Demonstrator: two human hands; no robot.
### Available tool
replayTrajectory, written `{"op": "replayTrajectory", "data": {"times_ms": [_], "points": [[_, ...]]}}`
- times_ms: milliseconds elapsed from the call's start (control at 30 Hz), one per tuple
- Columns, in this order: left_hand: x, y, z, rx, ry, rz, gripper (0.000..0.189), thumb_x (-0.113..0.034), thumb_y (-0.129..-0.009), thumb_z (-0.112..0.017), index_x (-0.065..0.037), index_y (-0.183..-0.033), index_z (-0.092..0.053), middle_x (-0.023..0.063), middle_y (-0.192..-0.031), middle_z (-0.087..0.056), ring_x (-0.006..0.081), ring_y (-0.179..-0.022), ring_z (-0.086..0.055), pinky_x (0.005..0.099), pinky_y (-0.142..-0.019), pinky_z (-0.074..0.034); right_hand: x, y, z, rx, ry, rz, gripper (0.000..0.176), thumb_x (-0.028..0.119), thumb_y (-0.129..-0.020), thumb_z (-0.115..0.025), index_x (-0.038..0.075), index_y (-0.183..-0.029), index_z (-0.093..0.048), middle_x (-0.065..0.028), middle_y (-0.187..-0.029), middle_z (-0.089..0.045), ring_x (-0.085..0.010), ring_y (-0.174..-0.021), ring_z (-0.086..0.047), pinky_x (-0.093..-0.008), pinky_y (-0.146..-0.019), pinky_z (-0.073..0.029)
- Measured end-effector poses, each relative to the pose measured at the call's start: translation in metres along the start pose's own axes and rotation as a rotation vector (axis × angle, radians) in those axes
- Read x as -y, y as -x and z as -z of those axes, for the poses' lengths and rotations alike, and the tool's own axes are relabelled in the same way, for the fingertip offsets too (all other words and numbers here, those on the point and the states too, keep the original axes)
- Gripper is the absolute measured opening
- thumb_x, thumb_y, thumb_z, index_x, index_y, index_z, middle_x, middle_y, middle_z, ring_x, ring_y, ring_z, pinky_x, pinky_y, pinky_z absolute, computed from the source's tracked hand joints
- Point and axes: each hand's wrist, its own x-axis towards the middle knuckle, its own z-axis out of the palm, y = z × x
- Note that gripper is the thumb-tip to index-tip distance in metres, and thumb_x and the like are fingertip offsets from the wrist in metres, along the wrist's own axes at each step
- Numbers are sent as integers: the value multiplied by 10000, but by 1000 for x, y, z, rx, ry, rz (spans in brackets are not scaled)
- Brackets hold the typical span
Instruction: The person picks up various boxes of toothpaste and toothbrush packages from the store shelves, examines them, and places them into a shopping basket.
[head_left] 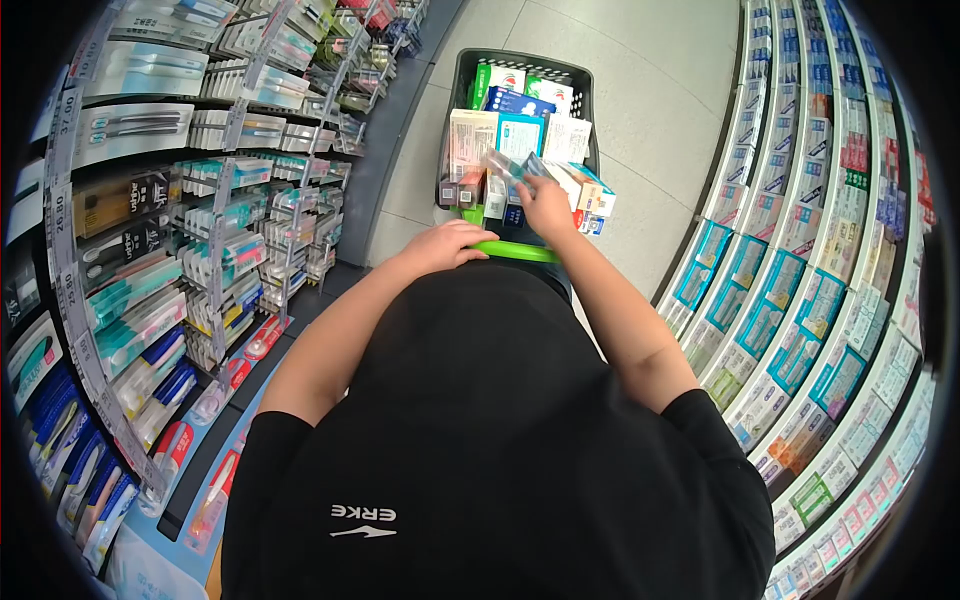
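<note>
A dark plastic shopping basket (pixel 586 78), packed with boxes, is in front of me. My left hand (pixel 448 246) is closed over the left end of its green handle (pixel 520 252). Over the near part of the basket, my right hand (pixel 545 205) is closed on a clear plastic package (pixel 508 166), which tilts up to the left. What is inside the package is too blurred to make out. Around it are a blue-and-white box (pixel 521 135), a beige box (pixel 473 138) and a white box (pixel 567 141).
On the left stands a rack of hanging packaged toothbrushes (pixel 132 135) with price strips. Shelves with rows of toothpaste boxes (pixel 768 300) curve along the right. Grey floor tiles (pixel 660 110) lie between them, around the basket.
</note>
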Motion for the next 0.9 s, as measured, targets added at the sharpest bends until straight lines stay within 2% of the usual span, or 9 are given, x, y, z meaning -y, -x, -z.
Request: {"op": "replayTrajectory", "data": {"times_ms": [67, 167, 267, 367, 467, 567, 667, 900], "points": [[2, 1, -2, -27, 11, -26, 374, -313, -934, -711, -196, -1289, -676, 36, -1200, -710, 259, -1154, -633, 403, -992, -513, 1, 7, 13, -78, -8, 46, 335, 210, -959, -640, -51, -1164, -680, -273, -1133, -688, -428, -1046, -662, -488, -910, -527], [5, -1, -3, -11, 8, -22, 380, -316, -929, -716, -188, -1286, -677, 39, -1184, -712, 258, -1148, -634, 402, -987, -514, 2, 15, 24, -12, 77, 44, 287, 175, -941, -646, -63, -1101, -670, -272, -1114, -684, -437, -1053, -658, -489, -911, -534], [4, -2, -2, 3, 0, -10, 388, -325, -927, -720, -186, -1286, -677, 41, -1174, -713, 258, -1142, -636, 402, -984, -514, -15, 17, 9, -104, 121, 128, 263, 169, -918, -666, -60, -1046, -653, -273, -1078, -674, -450, -1042, -655, -501, -915, -537], [6, -2, -1, 36, 12, -13, 401, -292, -952, -695, -196, -1338, -640, 64, -1220, -689, 283, -1175, -618, 414, -1010, -498, -21, 16, 6, 44, 174, 50, 399, 212, -906, -696, -50, -1204, -659, -279, -1139, -680, -447, -1034, -665, -483, -923, -535], [5, -4, 2, 57, 5, -7, 407, -297, -948, -700, -195, -1338, -641, 70, -1204, -692, 285, -1169, -620, 415, -1005, -501, -11, 15, 12, 55, 131, -10, 273, 168, -890, -697, -55, -1038, -644, -281, -1076, -665, -460, -1043, -652, -506, -927, -538], [3, -3, 2, 21, 0, -4, 403, -330, -924, -725, -195, -1300, -673, 55, -1186, -711, 268, -1139, -636, 408, -986, -513, -10, 15, 13, 64, 148, 19, 286, 159, -889, -695, -57, -1071, -646, -282, -1077, -668, -461, -1040, -654, -506, -924, -540], [6, -3, 0, 0, 13, -23, 402, -323, -920, -731, -195, -1296, -676, 57, -1179, -712, 266, -1138, -636, 408, -985, -513, -13, 14, 11, 90, 183, 4, 383, 206, -891, -701, -12, -1204, -659, -280, -1109, -681, -447, -1030, -666, -498, -909, -540], [10, -4, -2, -7, 35, -46, 397, -344, -914, -734, -194, -1280, -690, 61, -1164, -717, 274, -1135, -639, 412, -986, -511, 10, 29, 35, 99, 258, 26, 297, 222, -941, -639, 64, -1188, -686, -209, -1068, -699, -402, -990, -682, -501, -855, -558]]}}
